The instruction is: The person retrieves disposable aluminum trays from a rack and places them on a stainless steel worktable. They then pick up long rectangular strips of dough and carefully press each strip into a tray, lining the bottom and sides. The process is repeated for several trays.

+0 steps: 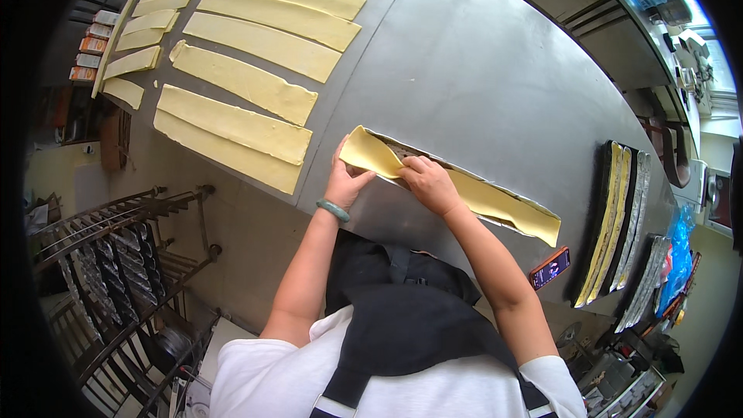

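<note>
A long strip of yellow dough (505,203) lies along a narrow, foil-lined trough pan (473,173) at the front edge of the metal table. The strip's left end stands raised and twisted, and part of the pan's dark interior shows beside it. My left hand (343,183) holds that left end, with the fingers along its outer side and the thumb under its lower edge. Farther along, my right hand (428,183) pinches the strip over the pan, its fingertips partly hidden. At the right, the dough reaches past the pan's end.
Several flat dough strips (261,49) cover the left of the metal table (482,64). On the right stand dough-lined pans (609,226), foil-lined pans (644,284) and a phone (549,268). A rack (180,215) with pans is at lower left, a blue plastic bag (679,261) at far right.
</note>
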`<state>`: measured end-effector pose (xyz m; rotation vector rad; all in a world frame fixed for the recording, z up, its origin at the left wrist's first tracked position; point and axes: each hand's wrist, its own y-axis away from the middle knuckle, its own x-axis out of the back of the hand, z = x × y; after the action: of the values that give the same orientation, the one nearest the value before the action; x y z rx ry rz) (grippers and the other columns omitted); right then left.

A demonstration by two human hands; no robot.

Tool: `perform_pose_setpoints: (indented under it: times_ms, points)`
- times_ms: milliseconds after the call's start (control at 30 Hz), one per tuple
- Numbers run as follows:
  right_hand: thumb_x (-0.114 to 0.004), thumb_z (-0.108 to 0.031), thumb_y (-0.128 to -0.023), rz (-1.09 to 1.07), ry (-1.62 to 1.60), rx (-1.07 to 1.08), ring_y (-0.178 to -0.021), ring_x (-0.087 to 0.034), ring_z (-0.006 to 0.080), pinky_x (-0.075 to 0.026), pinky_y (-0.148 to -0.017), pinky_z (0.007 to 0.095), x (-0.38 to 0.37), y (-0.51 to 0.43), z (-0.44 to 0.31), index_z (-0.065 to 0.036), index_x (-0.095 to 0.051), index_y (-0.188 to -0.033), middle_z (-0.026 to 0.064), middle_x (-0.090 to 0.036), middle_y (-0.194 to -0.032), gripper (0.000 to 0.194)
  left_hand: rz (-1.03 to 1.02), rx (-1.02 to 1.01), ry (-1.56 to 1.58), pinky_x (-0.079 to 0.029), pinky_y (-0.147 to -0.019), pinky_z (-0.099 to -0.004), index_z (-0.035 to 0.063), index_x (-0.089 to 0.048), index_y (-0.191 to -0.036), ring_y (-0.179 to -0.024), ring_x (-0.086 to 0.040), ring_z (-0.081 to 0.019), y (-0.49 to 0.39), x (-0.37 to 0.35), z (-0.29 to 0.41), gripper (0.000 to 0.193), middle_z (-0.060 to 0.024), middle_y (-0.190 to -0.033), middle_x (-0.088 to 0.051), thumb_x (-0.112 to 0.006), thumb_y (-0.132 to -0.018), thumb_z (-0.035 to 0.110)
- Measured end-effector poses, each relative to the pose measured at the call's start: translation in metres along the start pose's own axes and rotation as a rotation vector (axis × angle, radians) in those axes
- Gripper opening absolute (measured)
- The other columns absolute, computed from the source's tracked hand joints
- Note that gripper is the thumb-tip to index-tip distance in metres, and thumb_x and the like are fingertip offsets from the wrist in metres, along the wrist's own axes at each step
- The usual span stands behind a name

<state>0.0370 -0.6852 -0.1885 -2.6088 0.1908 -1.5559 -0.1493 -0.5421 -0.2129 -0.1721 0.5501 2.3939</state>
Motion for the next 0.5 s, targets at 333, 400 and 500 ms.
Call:
perform_pose_setpoints:
  times_ms: [333,400,500]
  points:
    - [-0.069,-0.017,-0.089,-0.062,-0.182,-0.077,-0.107,-0.061,0.0252,-0.052,-0.09,0.0379,0.012,-0.005,-0.005,-0.011,-0.069,-0.103,0.0059,-0.061,-0.116,0.015,0.034,0.058,-0.097,-0.045,-0.111,-0.0366,0.0041,-0.041,-0.149,-0.129,-0.052,-0.0216,-0.008,0.007,-0.014,0.084,-0.0064,-0.139,-0.045,-0.082,-0.076,0.0]
    - [-0.07,-0.018,-0.089,-0.069,-0.166,-0.096,-0.106,-0.061,0.0266,-0.053,-0.089,0.0387,0.013,-0.01,-0.004,-0.01,-0.068,-0.101,0.0072,-0.061,-0.113,0.014,0.016,0.061,-0.059,-0.045,-0.111,-0.0363,0.0042,-0.043,-0.148,-0.129,-0.052,-0.0214,-0.007,0.006,-0.013,0.082,-0.0067,-0.14,-0.046,-0.081,-0.076,0.0]
    - [-0.069,-0.019,-0.09,-0.076,-0.109,-0.114,-0.103,-0.062,0.0266,-0.053,-0.087,0.0392,0.007,-0.014,-0.005,-0.009,-0.067,-0.095,0.0076,-0.061,-0.109,0.011,0.0,0.051,-0.063,-0.044,-0.111,-0.0361,0.0044,-0.043,-0.148,-0.13,-0.052,-0.0207,-0.006,0.006,-0.011,0.08,-0.0072,-0.14,-0.048,-0.08,-0.077,0.0]
